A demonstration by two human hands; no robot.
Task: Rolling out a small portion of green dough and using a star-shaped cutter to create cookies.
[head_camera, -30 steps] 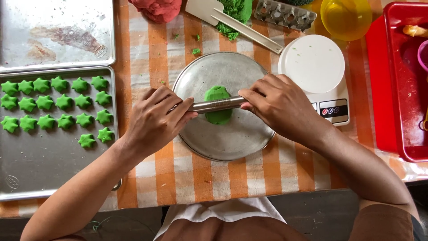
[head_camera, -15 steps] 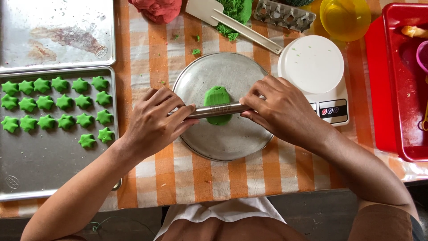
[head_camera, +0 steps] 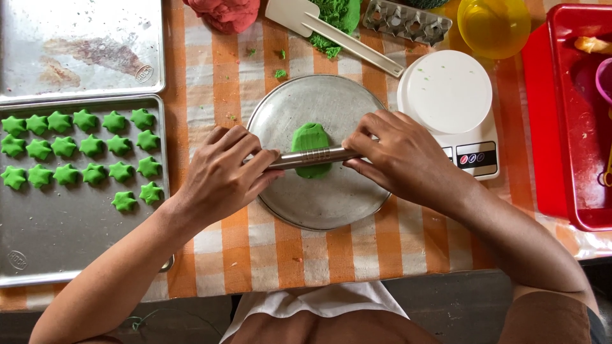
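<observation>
metal roller (head_camera: 312, 157) now lower on green dough (head_camera: 310, 139), mid-plate (head_camera: 331, 210), rim clear

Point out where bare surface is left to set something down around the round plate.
Free: the lower half of the star tray, the upper tray, and cloth below the round plate. Crowded: the top edge near the spatula, and right, by the scale and red bin.

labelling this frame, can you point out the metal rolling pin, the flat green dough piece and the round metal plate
thin metal rolling pin (head_camera: 313, 156), head view, on the ridged middle between the hands
flat green dough piece (head_camera: 308, 136), head view, on its upper half
round metal plate (head_camera: 331, 200), head view, on bare surface below the dough
</observation>
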